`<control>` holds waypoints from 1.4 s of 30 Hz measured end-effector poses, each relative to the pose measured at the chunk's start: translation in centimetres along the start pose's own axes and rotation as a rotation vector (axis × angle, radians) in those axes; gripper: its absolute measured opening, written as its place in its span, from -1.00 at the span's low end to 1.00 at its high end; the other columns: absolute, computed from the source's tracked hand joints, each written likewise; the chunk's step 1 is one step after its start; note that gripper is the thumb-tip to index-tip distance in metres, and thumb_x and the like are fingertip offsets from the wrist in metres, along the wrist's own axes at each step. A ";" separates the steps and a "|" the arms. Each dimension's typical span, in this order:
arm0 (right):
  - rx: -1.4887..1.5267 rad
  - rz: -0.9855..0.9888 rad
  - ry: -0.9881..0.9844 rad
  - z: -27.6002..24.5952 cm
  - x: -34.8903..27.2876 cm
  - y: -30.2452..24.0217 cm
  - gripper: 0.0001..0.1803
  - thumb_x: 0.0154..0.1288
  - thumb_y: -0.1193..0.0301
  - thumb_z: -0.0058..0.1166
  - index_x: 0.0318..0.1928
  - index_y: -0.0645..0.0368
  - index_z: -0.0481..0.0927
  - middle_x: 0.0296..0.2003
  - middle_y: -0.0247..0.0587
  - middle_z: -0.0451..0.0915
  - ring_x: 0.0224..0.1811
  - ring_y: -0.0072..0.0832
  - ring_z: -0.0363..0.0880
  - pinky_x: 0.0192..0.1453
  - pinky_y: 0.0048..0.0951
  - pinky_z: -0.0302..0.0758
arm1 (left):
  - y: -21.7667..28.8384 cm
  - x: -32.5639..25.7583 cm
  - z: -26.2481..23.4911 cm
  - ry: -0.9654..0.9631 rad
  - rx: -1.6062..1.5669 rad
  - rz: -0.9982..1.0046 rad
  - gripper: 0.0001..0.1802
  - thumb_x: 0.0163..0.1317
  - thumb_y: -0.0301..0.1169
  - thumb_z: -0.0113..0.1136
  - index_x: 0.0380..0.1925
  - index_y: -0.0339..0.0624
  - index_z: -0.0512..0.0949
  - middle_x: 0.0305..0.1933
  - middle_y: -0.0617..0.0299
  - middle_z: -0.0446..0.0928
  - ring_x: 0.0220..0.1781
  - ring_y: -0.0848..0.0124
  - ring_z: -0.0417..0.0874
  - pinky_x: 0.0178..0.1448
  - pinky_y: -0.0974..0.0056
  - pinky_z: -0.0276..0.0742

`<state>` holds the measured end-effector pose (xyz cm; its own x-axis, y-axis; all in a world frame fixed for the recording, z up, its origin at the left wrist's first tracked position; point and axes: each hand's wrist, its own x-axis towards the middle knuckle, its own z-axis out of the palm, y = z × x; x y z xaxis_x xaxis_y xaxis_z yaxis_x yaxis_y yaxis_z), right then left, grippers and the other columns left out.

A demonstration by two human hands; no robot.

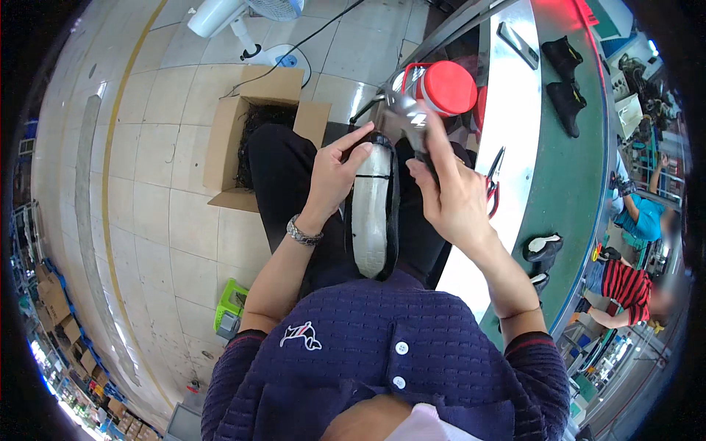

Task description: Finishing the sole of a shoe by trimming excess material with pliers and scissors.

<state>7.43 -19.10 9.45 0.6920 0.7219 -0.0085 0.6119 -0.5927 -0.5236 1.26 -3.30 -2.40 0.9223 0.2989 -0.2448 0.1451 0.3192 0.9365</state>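
A black shoe upper on a last (370, 213) lies sole up across my lap, with its pale underside showing and a dark line across it. My left hand (334, 173) grips its far end, thumb on the underside and index finger reaching along the edge. In my right hand (450, 192) is a hammer (413, 121) with a shiny metal head and a dark handle, blurred by motion. Its head is over the far end of the shoe, close to my left fingertips. Whether it touches the shoe I cannot tell.
Right of me runs a green conveyor (566, 165) with black shoes (566, 106). Its pale ledge carries a phone (518, 45) and red-handled scissors (495, 184). A red-lidded container (450, 88), an open carton (224, 143), a fan (243, 18) and a green basket (229, 305) stand around. Co-workers sit far right.
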 end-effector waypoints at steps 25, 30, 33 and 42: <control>-0.005 0.921 0.447 4.9 -16.8 12.2 -0.34 0.41 0.32 -0.03 0.44 0.04 0.07 -0.32 0.10 0.63 -0.33 -0.15 0.67 -0.18 -0.18 0.56 | 1.4 3.2 0.2 -0.205 0.210 -0.008 -0.69 0.29 -0.31 0.23 -0.09 -0.33 0.61 -0.17 0.25 0.62 -0.11 0.54 0.54 0.03 0.44 0.40; -0.213 1.270 0.351 9.5 -24.2 18.1 -0.27 0.28 0.22 0.11 0.42 -0.06 0.14 -0.20 0.25 0.55 -0.18 0.08 0.59 -0.06 -0.07 0.52 | 1.7 3.0 -0.6 -0.231 0.333 0.035 -0.76 0.31 -0.46 0.15 -0.08 -0.35 0.60 -0.18 0.30 0.62 -0.15 0.58 0.54 -0.01 0.46 0.43; -0.412 1.024 0.493 9.2 -23.3 17.3 -0.34 0.15 0.35 0.24 0.29 0.02 0.38 -0.07 0.22 0.49 0.05 0.05 0.47 0.11 -0.14 0.44 | 1.4 3.0 -1.0 -0.267 0.390 0.075 -0.74 0.33 -0.48 0.12 -0.02 -0.32 0.59 -0.12 0.27 0.62 -0.11 0.56 0.52 0.03 0.45 0.41; -0.092 0.954 0.631 10.7 -15.6 21.4 -0.41 0.02 0.19 0.37 0.02 0.24 0.49 -0.36 -0.02 0.65 -0.26 -0.08 0.63 -0.09 -0.14 0.52 | 1.2 1.7 -1.2 -0.318 0.188 -0.004 -0.52 0.33 -0.49 0.12 0.24 -0.34 0.39 0.19 0.15 0.48 0.17 0.47 0.46 0.29 0.38 0.29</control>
<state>5.67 -39.22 -10.80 0.9418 -0.3281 0.0739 -0.2575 -0.8449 -0.4689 2.61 -1.29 -2.00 0.9826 -0.0058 -0.1855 0.1845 0.1401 0.9728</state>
